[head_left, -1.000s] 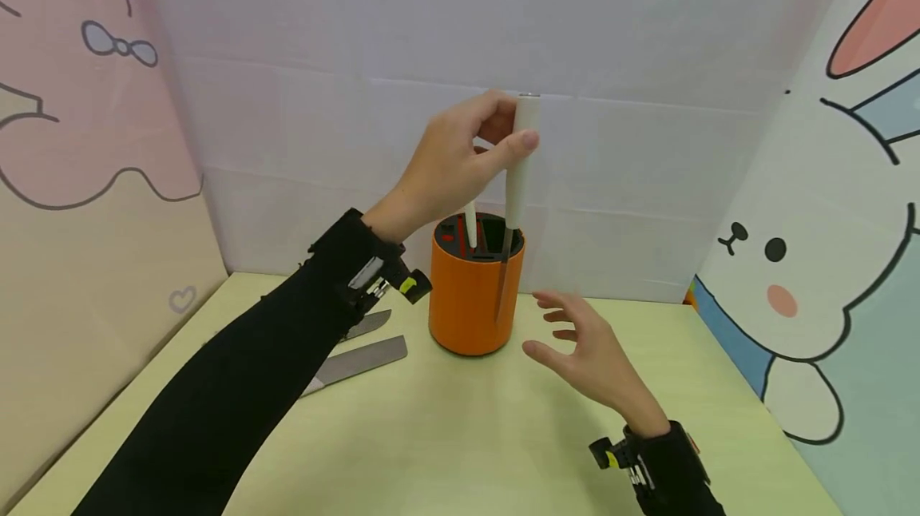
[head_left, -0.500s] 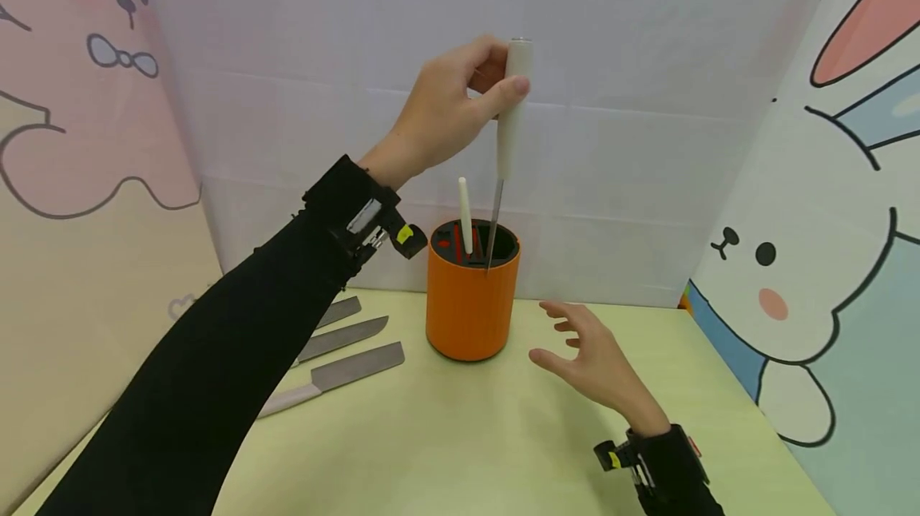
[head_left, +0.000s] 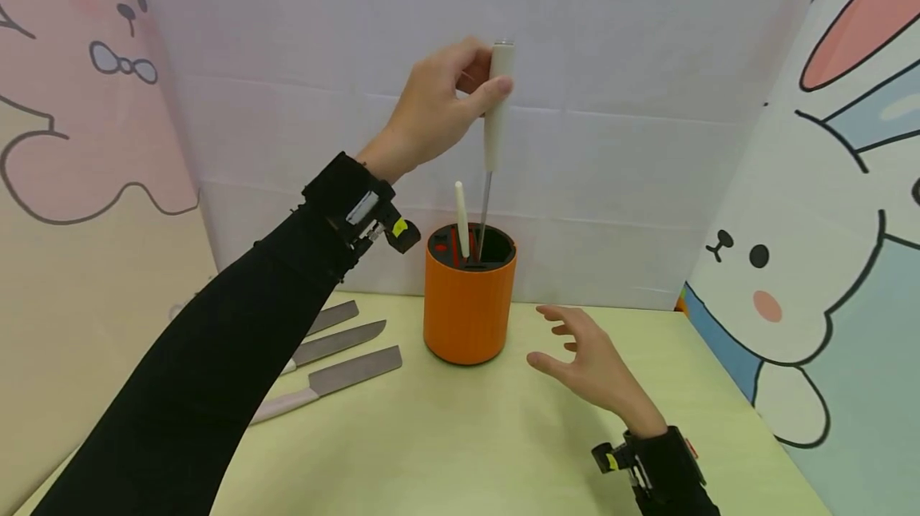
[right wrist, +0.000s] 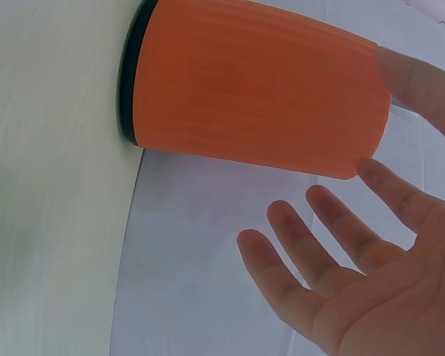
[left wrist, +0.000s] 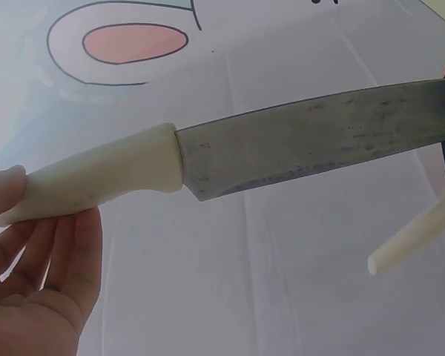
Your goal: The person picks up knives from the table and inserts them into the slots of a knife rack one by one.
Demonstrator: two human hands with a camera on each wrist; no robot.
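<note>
A cream-handled knife with a broad steel blade (left wrist: 319, 133), nearly upright, its lower end at the slotted black top of an orange cylindrical holder (head_left: 467, 312).
The person's left hand (head_left: 438, 105) grips the upper handle between thumb and fingers; whether the tip is inside a slot cannot be told. Half a second ago the blade crossed the holder's front rim. A slim cream handle (head_left: 462, 220) stands beside the blade. The right hand (head_left: 592, 360), fingers relaxed and apart, hovers near the holder; three steel-bladed knives (head_left: 355, 371) lie on the pale yellow-green worktop (head_left: 460, 444).

I'm at a pale-yellow desk (head_left: 446, 444): creased white sheet (head_left: 625, 156) along back edge, cartoon panels (head_left: 855, 324) at side edges.
</note>
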